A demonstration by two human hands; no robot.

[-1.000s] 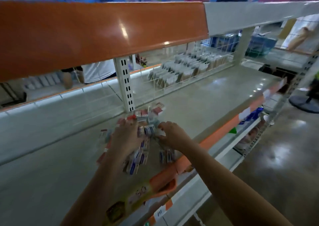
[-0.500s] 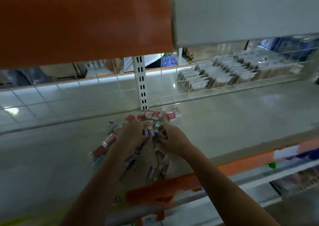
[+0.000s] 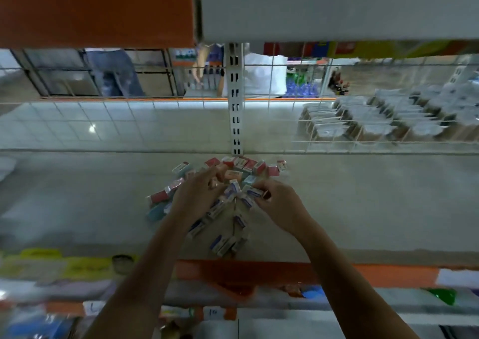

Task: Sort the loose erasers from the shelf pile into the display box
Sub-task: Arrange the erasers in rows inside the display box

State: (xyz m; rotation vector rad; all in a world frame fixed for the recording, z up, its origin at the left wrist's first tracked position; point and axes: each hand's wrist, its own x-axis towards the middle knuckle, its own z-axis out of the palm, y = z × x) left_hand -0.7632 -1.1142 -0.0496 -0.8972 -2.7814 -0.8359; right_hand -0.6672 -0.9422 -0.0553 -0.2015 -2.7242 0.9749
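Dim, bluish light lies over the shelf (image 3: 363, 209). A small glare spot (image 3: 92, 128) shines on the far left surface. Motion blur smears the near left edge and the erasers (image 3: 233, 188); wide-angle distortion bends the outer edges.

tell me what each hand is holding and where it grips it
The right hand pinches a blue-and-white eraser by its near end. The left hand rests curled on the eraser pile; whether it holds one cannot be told.

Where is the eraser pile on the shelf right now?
In the head view the eraser pile lies mid-shelf, just before the white slotted upright, under both hands.
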